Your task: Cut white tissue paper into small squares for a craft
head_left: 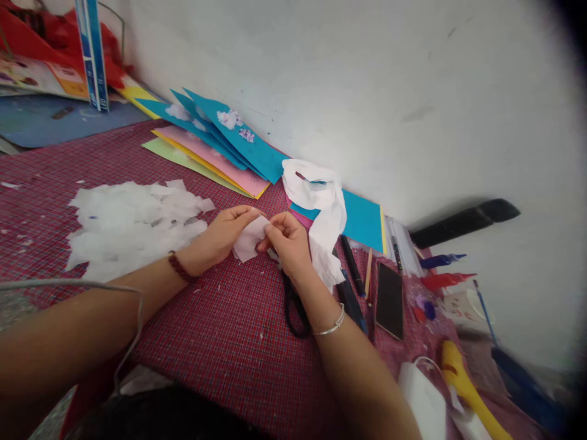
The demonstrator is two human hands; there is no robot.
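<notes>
A small piece of white paper (248,239) is held just above the table, its long axis slanting from 1 o'clock down to 7 o'clock, with the free end pointing toward 7. The left hand (227,231), wearing a dark beaded bracelet, pinches its upper edge from the 9 o'clock side; the right hand (292,244), with a silver bangle, pinches its edge from the 3 o'clock side. The two hands are close together, both closed on the paper. Around it, a broad heap of torn white paper (132,226) lies at 9 o'clock, just beside the left forearm. Folded blue cards (263,150) stand at 11 o'clock over pink, yellow and green ones. A loose, curling white strip (332,226) lies at 2 o'clock. A black loop handle (293,327), partly hidden by the right wrist, lies at 5 o'clock. A dark phone (389,300) rests between 3 and 4 o'clock. Red checked cloth (220,354) covers the table.
</notes>
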